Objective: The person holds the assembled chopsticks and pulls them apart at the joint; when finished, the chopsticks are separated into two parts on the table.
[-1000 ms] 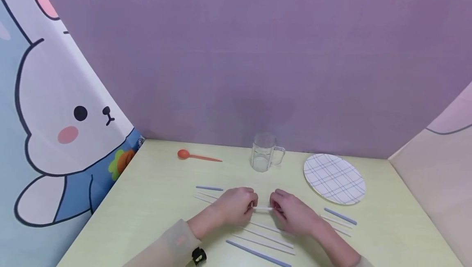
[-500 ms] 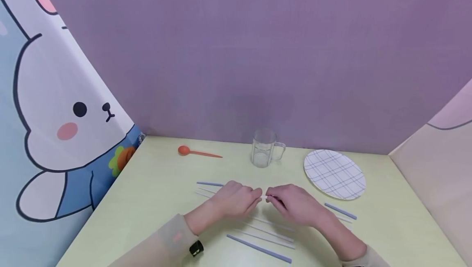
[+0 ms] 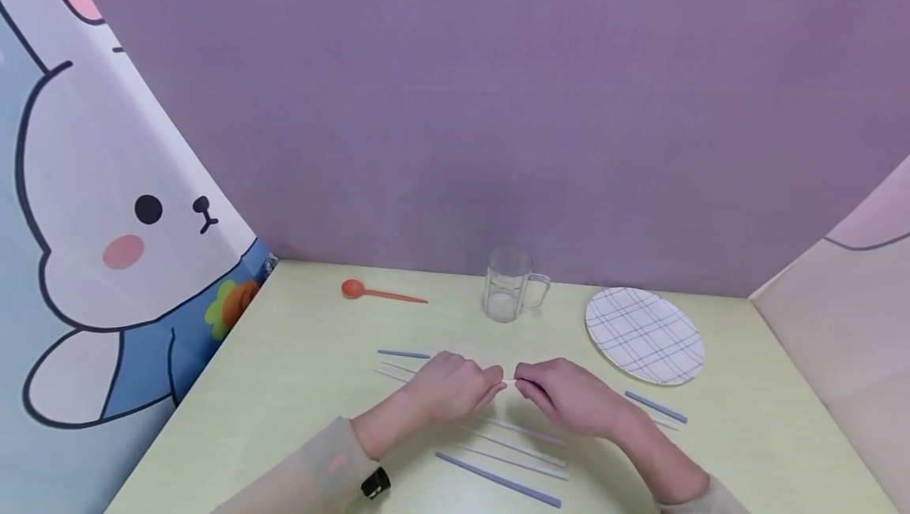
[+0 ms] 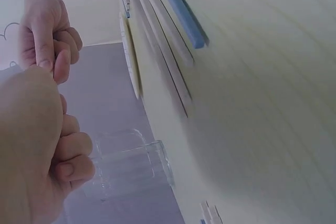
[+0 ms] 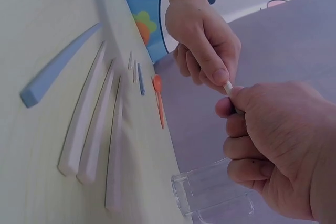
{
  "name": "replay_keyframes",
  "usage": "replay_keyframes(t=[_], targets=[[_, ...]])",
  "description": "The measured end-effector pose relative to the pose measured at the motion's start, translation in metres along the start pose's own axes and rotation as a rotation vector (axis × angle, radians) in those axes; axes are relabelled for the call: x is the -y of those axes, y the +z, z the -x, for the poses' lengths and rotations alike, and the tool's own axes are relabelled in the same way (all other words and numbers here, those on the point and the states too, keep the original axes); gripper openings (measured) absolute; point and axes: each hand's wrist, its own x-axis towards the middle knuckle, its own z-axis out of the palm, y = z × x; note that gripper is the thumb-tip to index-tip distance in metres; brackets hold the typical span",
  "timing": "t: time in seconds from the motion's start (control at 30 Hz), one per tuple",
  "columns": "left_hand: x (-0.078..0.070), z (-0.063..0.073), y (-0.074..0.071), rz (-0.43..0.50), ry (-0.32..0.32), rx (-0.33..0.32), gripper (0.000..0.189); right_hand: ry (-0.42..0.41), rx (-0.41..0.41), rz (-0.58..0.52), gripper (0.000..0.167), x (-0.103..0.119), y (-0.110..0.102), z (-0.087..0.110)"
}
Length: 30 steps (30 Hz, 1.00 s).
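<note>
Above the table [image 3: 298, 372], left hand [image 3: 458, 386] and right hand [image 3: 574, 397] pinch a white stick [image 5: 228, 87], closer together than before.

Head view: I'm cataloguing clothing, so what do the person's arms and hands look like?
The left hand and right hand are bare: no gloves or rings show. The left sleeve is pale greyish beige with a faint pinkish patch; a small black object shows beside its wrist end. The right sleeve, similarly pale, is mostly out of frame.
</note>
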Motion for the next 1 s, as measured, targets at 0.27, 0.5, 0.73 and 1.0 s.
replay_keyframes(t=[0.27,0.5,0.73,1.0], targets=[[-0.0032,0.0028,-0.0039,-0.011,0.051,-0.009,0.032,-0.056,0.037,0.01,0.03,-0.0026,-0.0037,0.004],[-0.0041,0.0043,-0.003,-0.004,0.074,-0.031,0.031,-0.065,0.047,-0.007,0.029,0.0,-0.0061,0.0063],[-0.0065,0.0038,-0.0016,-0.016,0.05,-0.055,0.033,-0.072,0.032,-0.027,0.029,-0.0012,-0.0065,0.0079],[-0.0074,0.0076,-0.0032,-0.01,0.07,-0.038,0.031,-0.123,0.031,0.006,0.026,-0.0015,-0.0066,0.0077]])
